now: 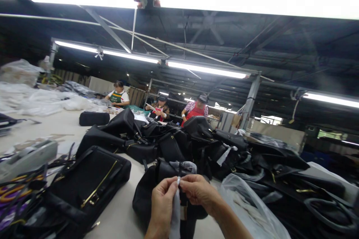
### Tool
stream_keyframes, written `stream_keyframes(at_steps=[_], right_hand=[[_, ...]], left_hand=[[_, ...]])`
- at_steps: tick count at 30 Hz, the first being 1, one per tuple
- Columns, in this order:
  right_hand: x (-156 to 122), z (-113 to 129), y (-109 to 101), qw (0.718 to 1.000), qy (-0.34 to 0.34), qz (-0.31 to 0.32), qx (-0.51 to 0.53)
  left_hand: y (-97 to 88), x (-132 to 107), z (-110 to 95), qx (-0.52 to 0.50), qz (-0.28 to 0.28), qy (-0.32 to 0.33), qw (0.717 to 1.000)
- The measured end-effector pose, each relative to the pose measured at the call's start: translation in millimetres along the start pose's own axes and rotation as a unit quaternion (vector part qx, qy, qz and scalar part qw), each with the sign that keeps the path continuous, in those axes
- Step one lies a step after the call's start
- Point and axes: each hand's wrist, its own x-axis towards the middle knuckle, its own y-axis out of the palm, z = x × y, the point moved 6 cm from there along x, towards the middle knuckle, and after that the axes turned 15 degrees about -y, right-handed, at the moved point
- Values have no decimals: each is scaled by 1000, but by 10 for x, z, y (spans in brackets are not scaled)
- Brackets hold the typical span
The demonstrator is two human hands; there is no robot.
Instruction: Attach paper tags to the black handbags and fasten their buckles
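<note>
My left hand (163, 203) and my right hand (199, 193) meet low in the middle of the view. Both pinch the top of a thin white plastic strip (176, 213) that hangs down between them. Right behind my hands stands a black handbag (153, 186) with clear plastic wrapped round its handle. A larger black bag with a gold zip (89, 183) lies flat to the left on the pale table (117, 220).
A heap of black bags (196, 142) covers the table ahead and to the right. A clear plastic bag (246, 209) lies by my right arm. Three people (196, 108) work at the far end. White wrapping piles up at the back left.
</note>
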Motion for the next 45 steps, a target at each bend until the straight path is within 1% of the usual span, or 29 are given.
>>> stream_keyframes(at_steps=[3,6,9,12,13,15,17,19,21,23,24,26,28,29,30,31,33,35,36,38,40,43,45], right_hand=[[8,-45,-27,998,-26,-44,-36],[-2,-47,-89,990,-69,-85,-90],[-42,-29,-127,984,-93,-91,-123],[-88,-3,-129,982,-99,-87,-137],[-99,-2,-120,984,-92,-88,-125],[-110,-17,-75,992,-64,-86,-67],[-105,-28,11,997,-38,-67,18],[-91,-16,93,995,-26,-42,86],[-78,-4,130,992,-22,-27,124],[-71,-9,130,988,-18,-16,150],[-70,-18,124,986,-17,-11,164],[-69,-41,102,983,-19,-3,184],[-70,-69,78,984,-22,-1,178],[-70,-81,70,986,-23,-2,168],[-69,-88,65,988,-25,-3,155],[-68,-91,64,990,-26,-6,142],[-66,-84,66,992,-28,-14,119],[-64,-69,77,994,-28,-20,107],[-61,-62,85,994,-27,-23,105],[-50,-53,103,994,-25,-25,102],[-29,-50,120,995,-23,-28,97],[16,-50,136,995,-23,-36,90],[43,-51,141,995,-22,-39,89]], left_hand=[[-20,-17,-71,45,-13,62,997],[-16,-51,-128,95,-30,95,990],[-8,-108,-186,141,-51,125,981],[-7,-154,-223,178,-71,153,970],[-4,-163,-226,184,-72,159,967],[14,-174,-224,187,-64,167,966],[46,-184,-219,189,-49,172,966],[66,-197,-217,188,-43,171,966],[49,-206,-216,167,-49,159,972],[8,-196,-184,119,-47,119,985],[-10,-181,-145,88,-36,83,992],[-24,-145,-28,19,2,-12,1000],[-15,-125,75,-36,35,-92,995],[-9,-118,99,-51,43,-110,992],[-3,-111,102,-53,46,-114,991],[3,-103,85,-41,44,-103,993],[14,-91,1,17,29,-47,998],[13,-102,-122,105,-7,42,994],[8,-120,-183,153,-33,92,983],[1,-183,-281,240,-83,190,948],[16,-263,-320,311,-110,275,903],[64,-379,-286,396,-124,381,826],[78,-436,-232,435,-145,440,772]])
